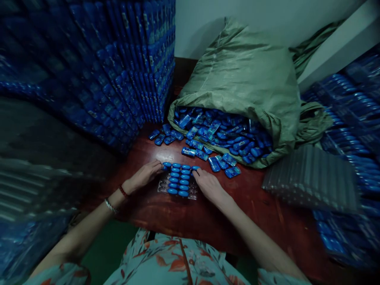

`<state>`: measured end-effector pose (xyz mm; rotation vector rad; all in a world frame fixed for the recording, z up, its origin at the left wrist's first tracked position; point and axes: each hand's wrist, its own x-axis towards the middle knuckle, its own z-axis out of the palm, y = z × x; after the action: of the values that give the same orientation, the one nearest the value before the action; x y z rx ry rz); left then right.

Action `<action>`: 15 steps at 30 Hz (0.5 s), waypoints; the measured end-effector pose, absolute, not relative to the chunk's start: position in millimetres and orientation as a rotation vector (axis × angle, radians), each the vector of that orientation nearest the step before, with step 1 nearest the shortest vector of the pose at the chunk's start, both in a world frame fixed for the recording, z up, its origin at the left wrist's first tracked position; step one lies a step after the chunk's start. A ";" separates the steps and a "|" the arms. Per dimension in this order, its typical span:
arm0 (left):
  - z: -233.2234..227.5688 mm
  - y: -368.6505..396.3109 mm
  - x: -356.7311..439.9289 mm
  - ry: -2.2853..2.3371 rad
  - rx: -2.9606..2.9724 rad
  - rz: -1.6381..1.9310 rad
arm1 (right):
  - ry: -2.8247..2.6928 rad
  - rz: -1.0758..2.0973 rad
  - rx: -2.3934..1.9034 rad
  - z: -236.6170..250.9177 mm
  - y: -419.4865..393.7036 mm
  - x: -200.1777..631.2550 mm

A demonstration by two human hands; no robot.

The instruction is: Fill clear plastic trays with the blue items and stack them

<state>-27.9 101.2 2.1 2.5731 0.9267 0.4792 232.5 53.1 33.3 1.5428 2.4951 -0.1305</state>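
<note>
A clear plastic tray [163, 186] with moulded hollows lies on the table in front of me. Small glossy blue oval cases [174, 180] fill its two middle columns, while the lower hollows of both outer columns are bare. At the tray's upper left corner, my left hand [148, 171] has its fingers closed on a blue case [166, 164]. Opposite it, my right hand [208, 185] pinches another blue case [195, 168] at the upper right corner. The fingertips partly hide both cases.
Beyond the tray, a green woven sack [246, 75] lies with its mouth towards me, spilling blue packs [225, 136] onto the reddish table [142, 209]. Tall stacks of filled trays [133, 59] rise at left. Nested clear trays [314, 178] stand at right, beside more blue stacks [350, 146].
</note>
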 end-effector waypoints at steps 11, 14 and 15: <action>2.9 90.1 -16.7 0.849 2.733 0.325 | 2.656 -0.050 1.660 -0.6 42.4 246.5; 1.3 92.3 -20.1 0.910 2.740 0.428 | 2.695 -0.009 1.704 3.8 41.4 249.6; 2.3 95.4 -20.3 0.946 2.739 0.473 | 2.697 0.002 1.746 6.8 43.1 252.0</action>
<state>-20.3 95.4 2.3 2.7391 0.9460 0.4733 252.0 43.1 6.8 1.7458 2.6967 0.0025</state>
